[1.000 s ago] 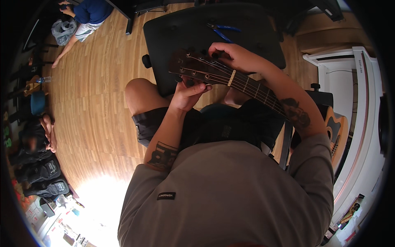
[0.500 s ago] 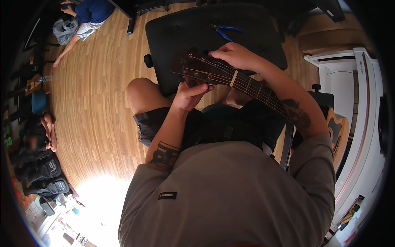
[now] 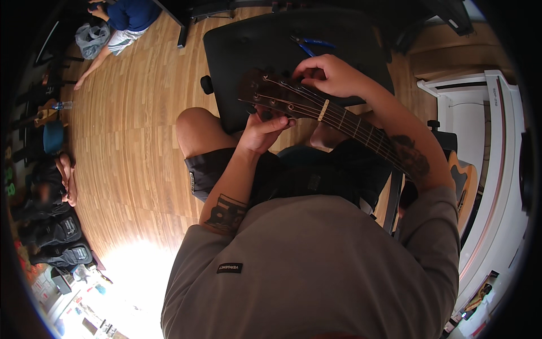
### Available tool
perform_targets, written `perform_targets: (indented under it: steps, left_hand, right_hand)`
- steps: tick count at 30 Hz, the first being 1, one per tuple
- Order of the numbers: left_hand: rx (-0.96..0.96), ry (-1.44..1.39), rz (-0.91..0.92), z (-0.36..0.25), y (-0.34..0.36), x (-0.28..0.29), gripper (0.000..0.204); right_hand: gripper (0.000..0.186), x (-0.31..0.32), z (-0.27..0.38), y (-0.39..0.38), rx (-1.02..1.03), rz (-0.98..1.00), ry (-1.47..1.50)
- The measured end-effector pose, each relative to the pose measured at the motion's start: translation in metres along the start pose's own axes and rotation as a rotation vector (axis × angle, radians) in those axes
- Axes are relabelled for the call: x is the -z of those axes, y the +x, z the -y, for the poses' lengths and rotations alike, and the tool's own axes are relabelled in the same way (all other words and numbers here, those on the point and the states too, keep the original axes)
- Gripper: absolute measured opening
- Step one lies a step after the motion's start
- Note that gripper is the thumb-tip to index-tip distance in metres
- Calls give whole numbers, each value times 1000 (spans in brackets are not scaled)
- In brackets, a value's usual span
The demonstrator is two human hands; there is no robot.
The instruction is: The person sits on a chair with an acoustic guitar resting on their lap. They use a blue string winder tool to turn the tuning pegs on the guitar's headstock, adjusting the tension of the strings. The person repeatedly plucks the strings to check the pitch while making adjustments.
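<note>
A dark guitar headstock (image 3: 257, 86) with tuning posts and several strings lies in front of me, its neck (image 3: 361, 129) running down to the right under my right forearm. My left hand (image 3: 259, 133) grips the headstock's near edge from below, thumb stretched along it by the tuning pegs; its other fingers are partly hidden behind the wood. At the far edge, my right hand (image 3: 336, 76) is closed with curled fingers beside the far-side tuning pegs. What lies between those fingertips is too small to make out. A pale nut (image 3: 323, 110) crosses the neck below the headstock.
A black padded bench (image 3: 243, 45) stands beyond the guitar, with blue-handled cutters (image 3: 313, 44) on it. To the right are a light-wood guitar (image 3: 463, 192) and a white piano-like cabinet (image 3: 494, 169). Another person (image 3: 132, 17) sits far left; black bags (image 3: 65, 231) line the left wall.
My right hand has shifted slightly right, its fingers more curled and drawn back from the far tuning peg. My left hand keeps its grip. The whole view has shifted slightly.
</note>
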State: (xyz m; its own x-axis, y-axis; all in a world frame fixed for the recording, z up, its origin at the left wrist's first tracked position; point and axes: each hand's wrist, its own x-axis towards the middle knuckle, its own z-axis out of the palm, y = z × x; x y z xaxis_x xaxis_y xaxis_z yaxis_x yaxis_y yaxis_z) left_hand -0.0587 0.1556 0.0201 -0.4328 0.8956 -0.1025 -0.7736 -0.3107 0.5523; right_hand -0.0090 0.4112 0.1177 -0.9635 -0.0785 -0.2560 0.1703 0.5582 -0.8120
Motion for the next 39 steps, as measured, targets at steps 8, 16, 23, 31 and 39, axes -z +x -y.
perform_targets:
  steps: [8, 16, 23, 31, 39]
  left_hand:
    - [7, -5, 0, 0, 0, -1, 58]
    - [-8, -19, 20, -2, 0, 1, 51]
    - [-6, -20, -10, 2, 0, 1, 46]
    - [-5, -19, 5, 2, 1, 0, 46]
    - [9, -32, -23, 2, -2, 2, 49]
  right_hand:
    - [54, -6, -6, 15, -413, -44, 28]
    - [48, -6, 8, 24, -272, -8, -90]
    - [20, 4, 12, 10, -114, 63, -135]
    - [16, 1, -12, -3, 152, -60, -57]
    - [53, -7, 13, 18, -442, -33, -60]
